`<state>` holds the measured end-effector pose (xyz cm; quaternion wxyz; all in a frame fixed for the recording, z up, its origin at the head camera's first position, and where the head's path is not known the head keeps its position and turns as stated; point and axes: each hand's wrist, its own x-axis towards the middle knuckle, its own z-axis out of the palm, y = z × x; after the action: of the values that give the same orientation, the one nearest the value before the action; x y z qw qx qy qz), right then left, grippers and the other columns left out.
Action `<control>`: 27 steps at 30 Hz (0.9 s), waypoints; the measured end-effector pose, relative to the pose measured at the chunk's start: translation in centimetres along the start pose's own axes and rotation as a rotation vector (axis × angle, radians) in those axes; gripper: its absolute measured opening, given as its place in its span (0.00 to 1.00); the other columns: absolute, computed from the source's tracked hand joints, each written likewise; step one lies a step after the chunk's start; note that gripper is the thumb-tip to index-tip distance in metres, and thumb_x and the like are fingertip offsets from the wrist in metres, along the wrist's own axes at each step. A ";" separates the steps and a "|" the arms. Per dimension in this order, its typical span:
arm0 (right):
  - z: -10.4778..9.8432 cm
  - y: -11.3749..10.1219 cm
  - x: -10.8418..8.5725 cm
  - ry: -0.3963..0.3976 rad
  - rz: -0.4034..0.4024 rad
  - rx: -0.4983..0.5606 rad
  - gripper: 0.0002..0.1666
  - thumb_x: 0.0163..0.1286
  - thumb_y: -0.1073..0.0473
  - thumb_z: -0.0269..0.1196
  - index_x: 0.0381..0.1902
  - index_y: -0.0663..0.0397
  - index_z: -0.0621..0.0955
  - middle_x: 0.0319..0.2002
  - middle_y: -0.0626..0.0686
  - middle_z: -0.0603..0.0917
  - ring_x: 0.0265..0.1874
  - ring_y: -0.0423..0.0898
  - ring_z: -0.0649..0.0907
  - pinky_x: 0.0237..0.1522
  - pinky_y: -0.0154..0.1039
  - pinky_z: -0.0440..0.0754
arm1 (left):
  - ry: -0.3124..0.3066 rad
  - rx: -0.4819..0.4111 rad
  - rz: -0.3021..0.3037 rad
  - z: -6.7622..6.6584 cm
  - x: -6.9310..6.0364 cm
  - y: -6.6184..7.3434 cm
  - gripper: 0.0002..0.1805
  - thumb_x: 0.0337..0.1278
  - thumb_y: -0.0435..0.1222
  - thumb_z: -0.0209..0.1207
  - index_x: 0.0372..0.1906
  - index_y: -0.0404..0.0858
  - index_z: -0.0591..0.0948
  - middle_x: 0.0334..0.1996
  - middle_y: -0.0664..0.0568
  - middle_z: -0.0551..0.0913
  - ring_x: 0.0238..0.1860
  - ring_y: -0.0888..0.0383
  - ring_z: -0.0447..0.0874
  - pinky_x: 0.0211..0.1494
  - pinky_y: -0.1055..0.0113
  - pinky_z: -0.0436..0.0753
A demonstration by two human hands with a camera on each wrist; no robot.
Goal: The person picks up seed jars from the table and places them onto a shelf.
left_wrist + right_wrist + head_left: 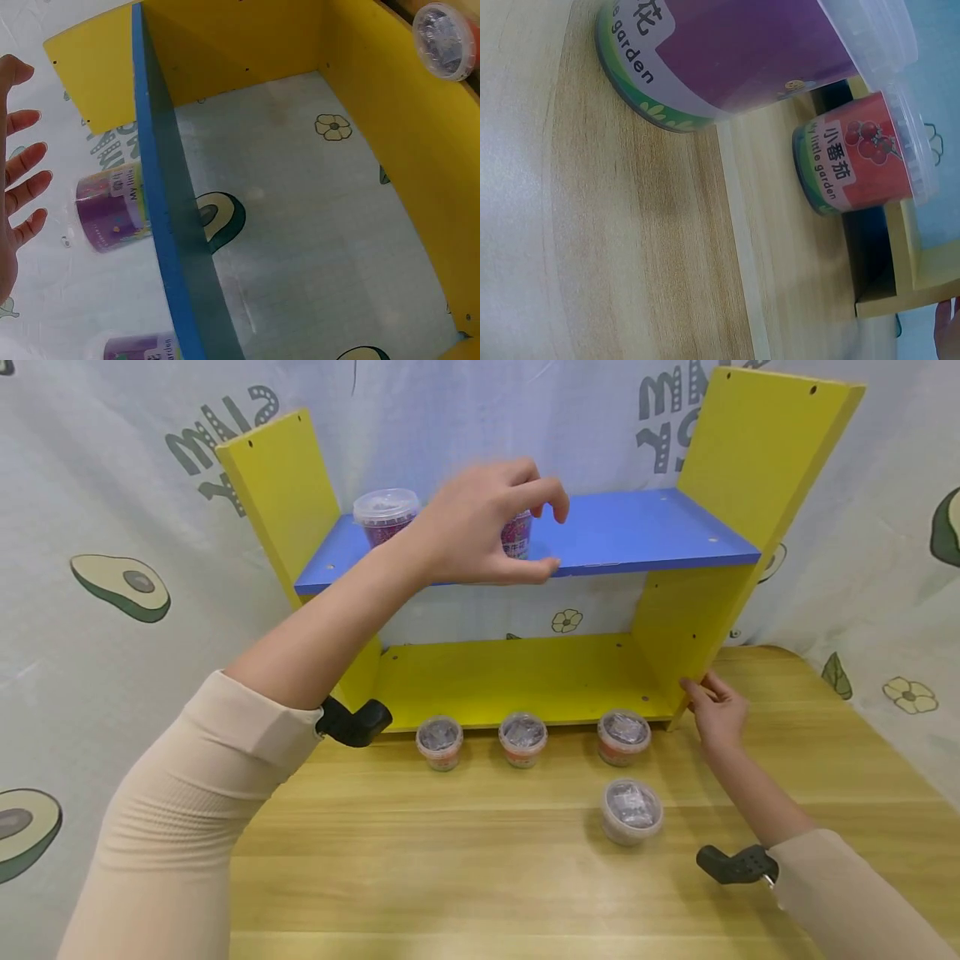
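My left hand [487,527] is raised in front of the blue shelf board [630,531], thumb and fingers spread in a loose curve. Partly hidden behind it stands a purple plastic tub [516,535]. The left wrist view shows a gap between the left fingers [26,161] and the purple tub [112,206]. Another lidded purple tub [386,514] stands farther left on the same board. Low at the right, my right hand [722,710] holds the edge of the shelf's yellow side panel [693,635]; only a sliver of that hand [949,330] shows in the right wrist view.
Along the shelf's front edge stand a left tub [440,742], a middle tub [523,739] and a red tomato-labelled tub [859,154]. Closer on the wooden table [450,877] is a purple-labelled tub [750,52]. A patterned cloth [97,693] hangs behind.
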<state>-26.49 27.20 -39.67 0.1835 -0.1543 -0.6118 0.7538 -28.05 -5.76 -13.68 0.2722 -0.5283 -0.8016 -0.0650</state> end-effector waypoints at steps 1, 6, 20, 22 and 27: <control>0.0 -0.1 0.0 0.003 0.004 -0.003 0.24 0.60 0.64 0.63 0.56 0.47 0.77 0.35 0.39 0.78 0.33 0.32 0.77 0.31 0.21 0.76 | 0.003 -0.014 0.010 0.2 -0.2 0.1 0.21 0.51 0.54 0.55 0.44 0.44 0.78 0.34 0.49 0.75 0.30 0.58 0.66 0.35 0.66 0.64; 0.1 -0.4 -0.2 0.020 0.025 0.009 0.25 0.60 0.66 0.62 0.56 0.48 0.77 0.33 0.38 0.79 0.31 0.32 0.78 0.30 0.21 0.76 | -0.021 -0.076 0.019 1.5 -0.9 0.6 0.21 0.52 0.54 0.55 0.44 0.44 0.77 0.34 0.50 0.75 0.35 0.56 0.71 0.38 0.67 0.67; -0.1 -0.2 -0.2 -0.009 0.006 0.013 0.26 0.60 0.65 0.63 0.57 0.49 0.76 0.35 0.39 0.78 0.33 0.31 0.78 0.34 0.21 0.77 | -0.110 -0.057 0.042 5.6 -2.1 2.9 0.20 0.52 0.57 0.53 0.45 0.50 0.77 0.41 0.57 0.75 0.41 0.58 0.69 0.39 0.63 0.64; -0.1 -0.2 -0.2 -0.004 0.005 0.004 0.26 0.60 0.65 0.63 0.58 0.50 0.75 0.34 0.38 0.79 0.33 0.31 0.78 0.34 0.21 0.77 | -0.127 -0.069 0.039 6.3 -2.4 3.2 0.21 0.52 0.57 0.53 0.45 0.50 0.77 0.42 0.57 0.75 0.42 0.58 0.69 0.41 0.63 0.65; -0.1 -0.2 -0.2 -0.002 0.024 -0.005 0.28 0.60 0.64 0.62 0.60 0.51 0.73 0.35 0.37 0.78 0.33 0.30 0.78 0.34 0.21 0.77 | -0.136 -0.107 0.025 8.4 -3.4 4.0 0.22 0.51 0.57 0.54 0.46 0.50 0.77 0.43 0.56 0.75 0.44 0.57 0.70 0.43 0.64 0.67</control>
<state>-26.29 27.23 -39.46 0.1735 -0.1610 -0.6122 0.7545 -26.60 -3.49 -23.18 0.1892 -0.5554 -0.8069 -0.0681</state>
